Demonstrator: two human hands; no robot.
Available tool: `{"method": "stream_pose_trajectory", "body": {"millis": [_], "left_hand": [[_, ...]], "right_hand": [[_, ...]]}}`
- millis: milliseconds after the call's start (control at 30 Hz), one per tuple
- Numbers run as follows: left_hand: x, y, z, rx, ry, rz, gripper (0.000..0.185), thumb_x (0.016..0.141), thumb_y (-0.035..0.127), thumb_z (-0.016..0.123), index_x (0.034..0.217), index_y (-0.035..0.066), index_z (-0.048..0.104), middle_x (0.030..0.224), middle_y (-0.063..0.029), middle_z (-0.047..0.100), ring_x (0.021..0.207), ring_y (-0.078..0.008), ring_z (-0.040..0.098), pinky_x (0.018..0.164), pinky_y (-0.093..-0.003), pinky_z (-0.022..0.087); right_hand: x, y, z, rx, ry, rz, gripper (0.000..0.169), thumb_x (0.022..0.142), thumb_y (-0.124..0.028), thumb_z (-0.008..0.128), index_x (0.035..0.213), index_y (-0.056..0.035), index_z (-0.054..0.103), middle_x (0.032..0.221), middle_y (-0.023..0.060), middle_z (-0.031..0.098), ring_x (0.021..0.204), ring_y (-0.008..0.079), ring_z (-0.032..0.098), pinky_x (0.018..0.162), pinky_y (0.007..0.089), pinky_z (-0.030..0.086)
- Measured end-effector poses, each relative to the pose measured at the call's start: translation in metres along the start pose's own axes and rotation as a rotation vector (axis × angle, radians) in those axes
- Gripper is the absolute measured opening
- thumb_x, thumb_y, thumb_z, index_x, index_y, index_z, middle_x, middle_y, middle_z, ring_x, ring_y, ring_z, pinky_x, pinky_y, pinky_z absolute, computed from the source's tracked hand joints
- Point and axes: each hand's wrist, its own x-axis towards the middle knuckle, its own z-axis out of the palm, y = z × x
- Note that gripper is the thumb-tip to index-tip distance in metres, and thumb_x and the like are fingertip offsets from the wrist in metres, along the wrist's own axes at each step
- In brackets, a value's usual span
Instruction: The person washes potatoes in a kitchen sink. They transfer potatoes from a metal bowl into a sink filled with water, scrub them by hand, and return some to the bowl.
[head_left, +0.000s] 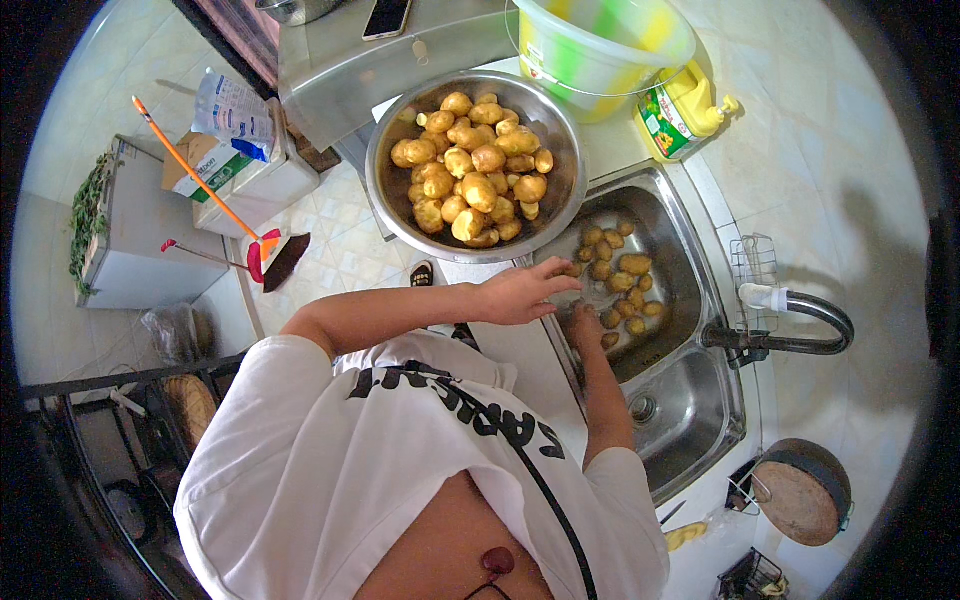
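Observation:
Over the near rim of the large basin of a stainless steel sink (679, 225), my left hand (525, 291) hangs with its fingers apart and nothing in it. A potato shows just beyond its fingertips. My right hand (586, 324) is lower, inside the same basin at its near wall; its fingers are blurred, so any hold is hidden. Several wet brown potatoes (621, 282) lie on the basin floor to the right of both hands. Beyond my left hand, a wide stainless steel bowl (570, 202) holds a heap of potatoes (480, 191), some with pale cut faces.
A black faucet (810, 341) arches at the sink's right side. The smaller basin (686, 412) has a drain. Behind stand a striped plastic bucket (600, 52) and a yellow pump bottle (679, 112). A pan (802, 491) and a broom (202, 184) are farther off.

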Motion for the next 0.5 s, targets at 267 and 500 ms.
{"method": "stream_pose_trajectory", "body": {"millis": [267, 500], "left_hand": [[0.000, 0.010, -0.007, -0.011, -0.084, -0.058, 0.053, 0.079, 0.010, 0.057, 0.127, 0.018, 0.035, 0.131, -0.0168, 0.029, 0.100, -0.0385, 0.051, 0.082, -0.0424, 0.047], [0.000, -0.001, 0.001, -0.002, -0.053, -0.019, 0.051, 0.079, 0.010, 0.058, 0.125, 0.017, 0.038, 0.130, -0.0156, 0.032, 0.104, -0.0374, 0.049, 0.084, -0.0420, 0.046]], "right_hand": [[0.013, 0.016, 0.009, -0.323, -0.147, -0.192, 0.047, 0.082, -0.016, 0.051, 0.127, -0.0198, 0.037, 0.107, 0.0151, 0.057, 0.099, 0.0359, 0.055, 0.079, 0.0484, 0.045], [0.030, 0.017, 0.026, -0.145, 0.005, -0.062, 0.035, 0.082, -0.013, 0.049, 0.116, -0.0128, 0.047, 0.101, 0.0152, 0.058, 0.089, 0.0341, 0.059, 0.073, 0.0484, 0.047]]}}
